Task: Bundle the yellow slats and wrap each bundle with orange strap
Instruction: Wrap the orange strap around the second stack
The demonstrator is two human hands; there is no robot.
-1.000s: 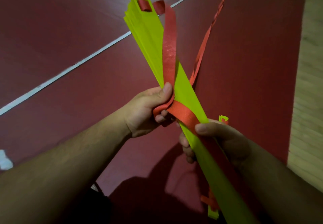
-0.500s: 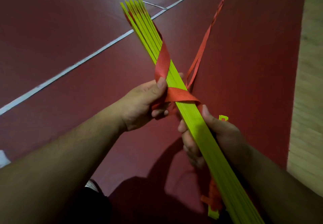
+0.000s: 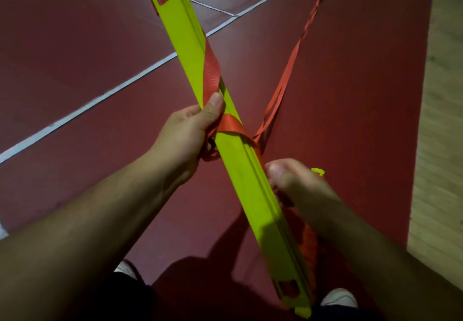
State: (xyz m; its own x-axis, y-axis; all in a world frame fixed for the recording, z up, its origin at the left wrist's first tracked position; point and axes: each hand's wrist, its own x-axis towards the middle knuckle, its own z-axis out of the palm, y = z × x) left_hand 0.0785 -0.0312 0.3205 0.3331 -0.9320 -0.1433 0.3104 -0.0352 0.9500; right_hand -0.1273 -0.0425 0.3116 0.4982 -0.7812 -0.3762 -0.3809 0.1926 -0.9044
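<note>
Underfoot, a dark red floor fills most of the view, crossed by white lines, with a strip of pale wood flooring along the right edge. Held above it, the yellow slats form one long flat bundle that runs diagonally from far left to near right, broad face up, with a rectangular slot near each end. The orange strap slants down the bundle's right edge, crosses its face in one band at mid-length, and trails far right to a tangled heap on the floor. The left hand grips the bundle from the left at that crossing, thumb pinning the strap to the yellow face. The right hand sits against the bundle's right edge nearer the person; it is blurred, so its grip cannot be told. White shoes show at the near edge. A small yellow piece peeks out just beyond the right hand.
</note>
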